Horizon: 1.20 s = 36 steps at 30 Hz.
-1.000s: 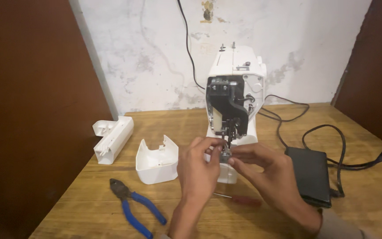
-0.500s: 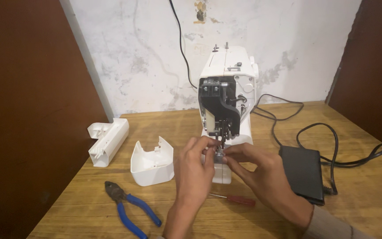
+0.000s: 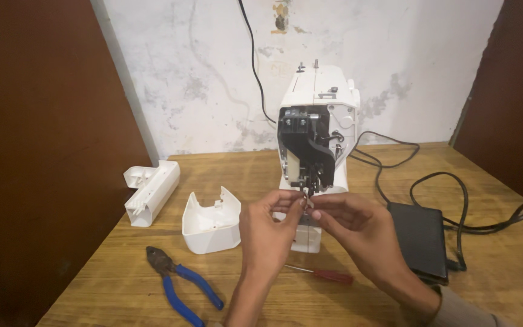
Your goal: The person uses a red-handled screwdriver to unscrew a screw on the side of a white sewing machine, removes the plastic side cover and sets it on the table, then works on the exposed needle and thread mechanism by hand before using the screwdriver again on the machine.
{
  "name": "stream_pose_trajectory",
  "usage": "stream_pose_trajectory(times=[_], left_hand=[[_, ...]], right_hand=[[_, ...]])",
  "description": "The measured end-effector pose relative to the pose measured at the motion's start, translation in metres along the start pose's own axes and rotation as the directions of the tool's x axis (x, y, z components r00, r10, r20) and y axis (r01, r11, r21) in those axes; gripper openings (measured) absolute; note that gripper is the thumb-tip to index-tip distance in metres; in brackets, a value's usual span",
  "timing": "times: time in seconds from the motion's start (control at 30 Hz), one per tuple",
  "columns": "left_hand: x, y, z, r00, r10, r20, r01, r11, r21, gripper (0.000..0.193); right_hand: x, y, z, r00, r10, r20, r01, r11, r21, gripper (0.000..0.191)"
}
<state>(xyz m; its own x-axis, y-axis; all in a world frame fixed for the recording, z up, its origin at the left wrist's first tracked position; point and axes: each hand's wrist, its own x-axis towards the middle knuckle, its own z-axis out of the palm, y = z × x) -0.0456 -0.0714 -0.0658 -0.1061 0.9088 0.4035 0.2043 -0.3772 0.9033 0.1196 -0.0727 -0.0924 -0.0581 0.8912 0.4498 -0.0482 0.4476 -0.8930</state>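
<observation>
White plastic and bare black metal mark the one sewing machine point(image 3: 319, 121), which stands at twelve o'clock on the wooden table point(image 3: 491, 284) with its end cover off, so the needle bar and presser mechanism point(image 3: 307, 181) are open to the fingers. Both hands meet just below that mechanism, at the centre of the view. The left hand point(image 3: 269, 227) has its thumb and forefinger pinched together at the needle area; the part they grip is too small to make out. The right hand point(image 3: 349, 221) comes in from four o'clock with its fingertips likewise drawn together and touching the same spot, apparently to steady the work from the other side. Two white housing pieces lie set aside clear of the work: a curved end cover point(image 3: 212, 221) at nine o'clock from the hands, standing open side up, and a longer boxy cover point(image 3: 151, 191) farther out toward ten o'clock near the table edge. Two tools lie within reach: one pair of blue-handled pliers point(image 3: 183, 284) at seven o'clock and one red-handled screwdriver point(image 3: 325, 275) at six o'clock, just beneath the forearms. One black foot pedal point(image 3: 419, 241) rests at three o'clock, its black cable point(image 3: 455, 200) looping behind it, and another cable point(image 3: 252, 54) runs up the wall.
</observation>
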Motion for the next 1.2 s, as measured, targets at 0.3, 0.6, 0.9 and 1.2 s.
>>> stream_pose_trajectory(times=[0.3, 0.6, 0.9, 1.2], left_hand=[[0.001, -0.004, 0.001, 0.997, 0.075, -0.016, -0.074, 0.995, 0.067, 0.012], [0.001, -0.004, 0.001, 1.0, 0.013, -0.01, -0.013, 0.998, 0.065, 0.013], [0.001, -0.007, 0.001, 0.999, 0.037, -0.005, -0.037, 0.997, 0.067, 0.017], [0.002, -0.005, 0.001, 1.0, 0.021, 0.021, -0.019, 0.995, -0.093, 0.021]], right_hand=[[-0.001, -0.005, 0.0, 0.969, -0.227, 0.093, 0.246, 0.894, -0.375, 0.026], [-0.001, -0.003, 0.0, 0.997, -0.054, 0.054, 0.063, 0.98, -0.189, 0.027], [-0.001, -0.004, 0.003, 0.999, -0.048, -0.011, 0.045, 0.985, -0.164, 0.022], [0.003, 0.005, 0.001, 0.999, -0.029, -0.032, 0.028, 0.999, -0.027, 0.022]])
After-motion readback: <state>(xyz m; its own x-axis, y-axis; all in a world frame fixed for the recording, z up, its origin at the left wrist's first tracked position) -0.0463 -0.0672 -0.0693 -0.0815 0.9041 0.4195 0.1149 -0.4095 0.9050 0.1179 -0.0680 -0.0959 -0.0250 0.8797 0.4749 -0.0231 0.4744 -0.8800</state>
